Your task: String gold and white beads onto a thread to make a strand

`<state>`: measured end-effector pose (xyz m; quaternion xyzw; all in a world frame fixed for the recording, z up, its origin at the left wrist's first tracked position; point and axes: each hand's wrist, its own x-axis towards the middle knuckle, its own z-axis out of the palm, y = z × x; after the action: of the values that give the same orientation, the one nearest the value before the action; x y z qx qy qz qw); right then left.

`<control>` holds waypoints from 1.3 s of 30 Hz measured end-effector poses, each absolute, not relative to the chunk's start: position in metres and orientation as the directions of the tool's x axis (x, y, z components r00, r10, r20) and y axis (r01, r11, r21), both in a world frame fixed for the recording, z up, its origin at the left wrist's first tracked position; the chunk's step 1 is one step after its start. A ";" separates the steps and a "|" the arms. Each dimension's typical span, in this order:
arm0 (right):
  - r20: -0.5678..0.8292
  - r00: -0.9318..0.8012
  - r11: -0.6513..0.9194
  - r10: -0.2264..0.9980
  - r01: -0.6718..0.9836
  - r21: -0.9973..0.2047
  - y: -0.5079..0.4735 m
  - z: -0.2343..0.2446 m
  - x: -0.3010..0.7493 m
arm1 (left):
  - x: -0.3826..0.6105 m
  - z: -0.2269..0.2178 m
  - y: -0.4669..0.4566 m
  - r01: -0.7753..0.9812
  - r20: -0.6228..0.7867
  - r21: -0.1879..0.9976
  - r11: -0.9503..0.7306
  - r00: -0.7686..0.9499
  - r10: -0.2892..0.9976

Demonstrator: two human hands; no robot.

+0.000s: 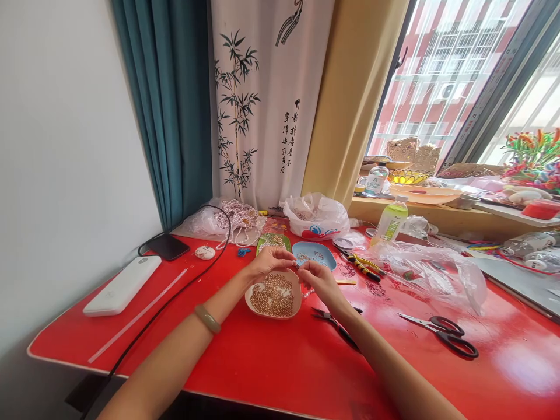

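Left hand [272, 261] and right hand [315, 275] nearly touching over the bowl [297, 297], grips too tiny to tell, black pliers [331, 319] lying right of it

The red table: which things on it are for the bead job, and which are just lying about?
Likely belong:
- pink bowl of gold beads
- blue tray
- black-handled pliers

Probably just lying about:
- white power bank
- phone
- drink bottle
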<state>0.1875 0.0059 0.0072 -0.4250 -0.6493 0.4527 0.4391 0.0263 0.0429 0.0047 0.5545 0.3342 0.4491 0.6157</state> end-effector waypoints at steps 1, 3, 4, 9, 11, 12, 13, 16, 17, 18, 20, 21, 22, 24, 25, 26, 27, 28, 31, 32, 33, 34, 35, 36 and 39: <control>0.184 -0.256 0.227 0.949 0.151 -0.962 0.006 0.007 0.187 | 0.027 0.005 0.042 -0.183 0.085 0.983 -0.016 0.378 0.922; 0.181 -0.260 0.225 0.948 0.148 -0.963 0.005 0.007 0.187 | 0.027 0.006 0.042 -0.188 0.084 0.982 -0.011 0.384 0.920; 0.181 -0.259 0.225 0.949 0.149 -0.963 0.005 0.008 0.187 | 0.027 0.006 0.041 -0.191 0.083 0.982 -0.010 0.384 0.920; 0.197 -0.260 0.241 0.945 0.150 -0.959 0.004 0.010 0.187 | 0.028 0.005 0.042 -0.209 0.086 0.978 -0.008 0.366 0.927; 0.210 -0.265 0.255 0.941 0.144 -0.956 0.005 0.010 0.188 | 0.028 0.004 0.042 -0.220 0.082 0.975 0.001 0.365 0.927; 0.217 -0.267 0.261 0.939 0.141 -0.955 0.005 0.009 0.188 | 0.028 0.004 0.042 -0.228 0.082 0.974 0.004 0.365 0.927; 0.222 -0.268 0.266 0.938 0.141 -0.954 0.005 0.008 0.188 | 0.028 0.004 0.042 -0.238 0.084 0.971 0.005 0.364 0.927; 0.248 -0.261 0.291 0.933 0.141 -0.946 0.007 0.006 0.189 | 0.029 0.004 0.042 -0.242 0.092 0.970 0.000 0.368 0.925; 0.255 -0.258 0.298 0.932 0.141 -0.944 0.007 0.005 0.189 | 0.029 0.004 0.041 -0.233 0.091 0.972 -0.002 0.372 0.924; 0.259 -0.255 0.301 0.932 0.141 -0.943 0.008 0.005 0.189 | 0.029 0.005 0.041 -0.225 0.090 0.974 -0.003 0.377 0.922; 0.255 -0.250 0.297 0.934 0.144 -0.944 0.008 0.005 0.189 | 0.030 0.005 0.040 -0.224 0.091 0.975 -0.003 0.384 0.919; 0.249 -0.250 0.291 0.936 0.145 -0.946 0.008 0.005 0.189 | 0.030 0.005 0.040 -0.230 0.091 0.973 0.000 0.387 0.917; 0.244 -0.251 0.286 0.937 0.145 -0.947 0.008 0.006 0.189 | 0.030 0.005 0.040 -0.238 0.092 0.971 0.004 0.390 0.916; 0.239 -0.258 0.281 0.936 0.138 -0.950 0.008 0.006 0.189 | 0.030 0.004 0.040 -0.249 0.087 0.968 0.017 0.400 0.912; 0.240 -0.264 0.281 0.934 0.132 -0.951 0.008 0.006 0.189 | 0.030 0.004 0.040 -0.253 0.081 0.967 0.027 0.407 0.910; 0.240 -0.270 0.281 0.933 0.125 -0.952 0.008 0.006 0.189 | 0.029 0.004 0.041 -0.256 0.075 0.966 0.038 0.415 0.907; 0.242 -0.274 0.282 0.931 0.118 -0.952 0.008 0.006 0.189 | 0.029 0.004 0.041 -0.260 0.069 0.964 0.048 0.423 0.904; 0.243 -0.279 0.283 0.929 0.114 -0.952 0.008 0.005 0.189 | 0.028 0.004 0.041 -0.263 0.063 0.963 0.057 0.428 0.902; 0.245 -0.284 0.285 0.927 0.109 -0.952 0.009 0.005 0.189 | 0.028 0.005 0.040 -0.267 0.055 0.961 0.066 0.422 0.905; 0.244 -0.286 0.285 0.927 0.109 -0.952 0.008 0.006 0.189 | 0.028 0.005 0.039 -0.266 0.057 0.962 0.061 0.415 0.908; 0.243 -0.285 0.284 0.927 0.112 -0.952 0.008 0.006 0.189 | 0.028 0.006 0.039 -0.265 0.064 0.963 0.050 0.404 0.912; 0.241 -0.280 0.282 0.929 0.118 -0.952 0.007 0.007 0.189 | 0.028 0.006 0.038 -0.263 0.075 0.964 0.034 0.392 0.917; 0.240 -0.273 0.281 0.932 0.126 -0.951 0.006 0.009 0.189 | 0.029 0.007 0.038 -0.259 0.090 0.966 0.012 0.380 0.921; 0.239 -0.265 0.282 0.934 0.136 -0.950 0.005 0.010 0.189 | 0.029 0.007 0.037 -0.251 0.107 0.968 -0.012 0.370 0.923; 0.251 -0.244 0.296 0.937 0.169 -0.940 0.002 0.014 0.190 | 0.031 0.009 0.036 -0.208 0.158 0.974 -0.087 0.350 0.924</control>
<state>0.1899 0.0024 0.0141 -0.4154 -0.6652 0.4236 0.4533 0.0310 0.0357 0.0090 0.5647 0.3167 0.4742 0.5966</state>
